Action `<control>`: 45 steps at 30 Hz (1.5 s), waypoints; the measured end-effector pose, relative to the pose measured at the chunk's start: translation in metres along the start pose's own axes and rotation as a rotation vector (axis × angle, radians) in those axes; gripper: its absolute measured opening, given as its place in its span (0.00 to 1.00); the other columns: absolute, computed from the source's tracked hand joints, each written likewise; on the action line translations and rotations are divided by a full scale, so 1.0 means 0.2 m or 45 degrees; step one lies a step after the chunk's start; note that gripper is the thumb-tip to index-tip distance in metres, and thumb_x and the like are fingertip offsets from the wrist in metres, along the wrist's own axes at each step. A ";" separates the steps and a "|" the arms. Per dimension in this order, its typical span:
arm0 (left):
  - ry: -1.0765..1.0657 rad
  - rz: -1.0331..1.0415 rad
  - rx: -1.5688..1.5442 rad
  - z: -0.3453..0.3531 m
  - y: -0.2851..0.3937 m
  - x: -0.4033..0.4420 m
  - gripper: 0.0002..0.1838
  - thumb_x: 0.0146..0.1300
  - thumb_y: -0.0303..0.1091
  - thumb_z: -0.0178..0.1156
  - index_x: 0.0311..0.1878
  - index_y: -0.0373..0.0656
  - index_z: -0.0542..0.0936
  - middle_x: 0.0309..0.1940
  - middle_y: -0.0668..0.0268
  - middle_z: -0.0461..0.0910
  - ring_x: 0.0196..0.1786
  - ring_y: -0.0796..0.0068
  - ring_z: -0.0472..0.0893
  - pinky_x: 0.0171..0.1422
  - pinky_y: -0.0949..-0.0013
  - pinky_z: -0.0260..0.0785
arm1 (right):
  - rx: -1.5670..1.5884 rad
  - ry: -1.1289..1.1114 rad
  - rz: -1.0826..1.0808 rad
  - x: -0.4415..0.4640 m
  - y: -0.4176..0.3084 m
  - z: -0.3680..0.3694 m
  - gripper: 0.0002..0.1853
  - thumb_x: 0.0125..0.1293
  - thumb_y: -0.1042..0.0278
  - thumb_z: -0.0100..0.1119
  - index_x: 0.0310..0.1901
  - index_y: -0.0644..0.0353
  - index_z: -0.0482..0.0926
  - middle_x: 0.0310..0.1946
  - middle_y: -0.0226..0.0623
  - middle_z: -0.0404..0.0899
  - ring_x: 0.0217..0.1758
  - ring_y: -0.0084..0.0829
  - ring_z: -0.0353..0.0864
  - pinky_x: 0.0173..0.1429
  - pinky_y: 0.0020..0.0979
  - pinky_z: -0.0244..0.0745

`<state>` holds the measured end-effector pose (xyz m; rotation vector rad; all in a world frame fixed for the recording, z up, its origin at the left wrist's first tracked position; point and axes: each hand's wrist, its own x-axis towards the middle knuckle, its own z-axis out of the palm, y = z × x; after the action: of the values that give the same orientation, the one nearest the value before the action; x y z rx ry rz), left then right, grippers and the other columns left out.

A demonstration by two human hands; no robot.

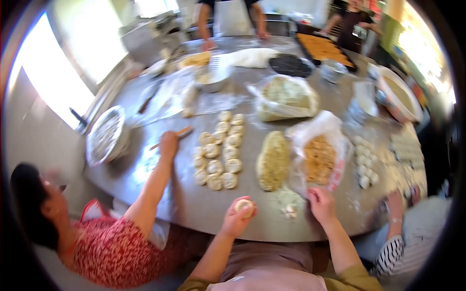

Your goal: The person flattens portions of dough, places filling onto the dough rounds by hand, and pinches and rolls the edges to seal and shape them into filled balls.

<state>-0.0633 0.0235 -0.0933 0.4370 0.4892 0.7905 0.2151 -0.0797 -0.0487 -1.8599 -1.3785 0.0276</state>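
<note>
My left hand is closed around a round piece of filled dough, held just over the table's near edge. To its right, my right hand has its fingers pressed together at the lower edge of a plastic bag. Whether it pinches the bag or a small bit of something cannot be made out. Orange-brown crumbly filling lies in that bag. Between my hands are a pale scatter of crumbs and, beyond it, a long yellowish-green mound. Rows of round dough pieces sit ahead of my left hand.
On the left, a person's hand holds a rolling pin beside a plastic-lined bowl. Another bag of pale filling stands mid-table. Small white dough balls lie at right, near another person's hand. People stand beyond the table.
</note>
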 end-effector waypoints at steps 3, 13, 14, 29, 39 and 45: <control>0.034 0.031 0.102 0.02 0.01 -0.01 0.17 0.64 0.26 0.58 0.56 0.43 0.71 0.47 0.63 0.76 0.48 0.69 0.78 0.52 0.67 0.73 | -0.026 0.233 -0.064 -0.06 0.00 0.03 0.01 0.62 0.76 0.58 0.35 0.61 0.78 0.30 0.40 0.79 0.33 0.40 0.79 0.36 0.34 0.73; 0.083 0.015 0.141 0.03 0.00 0.00 0.12 0.64 0.24 0.56 0.51 0.42 0.73 0.47 0.59 0.76 0.46 0.68 0.79 0.49 0.68 0.75 | -0.058 0.178 0.097 -0.10 0.07 0.04 0.03 0.61 0.72 0.60 0.36 0.60 0.78 0.30 0.41 0.77 0.30 0.41 0.78 0.34 0.35 0.73; 0.083 0.013 0.138 0.04 0.00 0.00 0.12 0.64 0.24 0.56 0.51 0.43 0.73 0.47 0.58 0.76 0.47 0.67 0.79 0.50 0.67 0.75 | -0.064 0.186 0.103 -0.10 0.08 0.04 0.03 0.60 0.73 0.60 0.36 0.60 0.78 0.30 0.41 0.77 0.30 0.41 0.78 0.34 0.36 0.73; 0.251 -0.034 0.180 0.02 -0.02 0.01 0.18 0.74 0.45 0.42 0.57 0.44 0.68 0.47 0.53 0.76 0.50 0.56 0.78 0.56 0.53 0.73 | 0.080 0.186 0.106 -0.07 0.07 0.01 0.05 0.55 0.74 0.63 0.33 0.60 0.78 0.26 0.42 0.77 0.28 0.44 0.77 0.32 0.38 0.72; 0.384 -0.011 0.215 0.17 0.01 0.01 0.13 0.65 0.26 0.56 0.52 0.38 0.73 0.44 0.56 0.79 0.47 0.61 0.80 0.53 0.60 0.75 | 0.171 0.151 0.101 -0.03 0.04 -0.06 0.05 0.55 0.74 0.64 0.33 0.60 0.79 0.25 0.41 0.77 0.27 0.43 0.78 0.31 0.36 0.73; 0.411 -0.071 0.232 0.12 0.01 0.02 0.10 0.61 0.21 0.59 0.46 0.38 0.76 0.42 0.57 0.79 0.44 0.64 0.81 0.51 0.63 0.76 | 0.171 0.156 0.070 -0.03 0.04 -0.07 0.04 0.55 0.74 0.64 0.33 0.59 0.80 0.25 0.40 0.78 0.28 0.43 0.78 0.32 0.36 0.73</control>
<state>-0.0473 0.0232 -0.0736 0.4642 0.8754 0.7691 0.2254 -0.0942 -0.0471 -1.7579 -1.2127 0.0329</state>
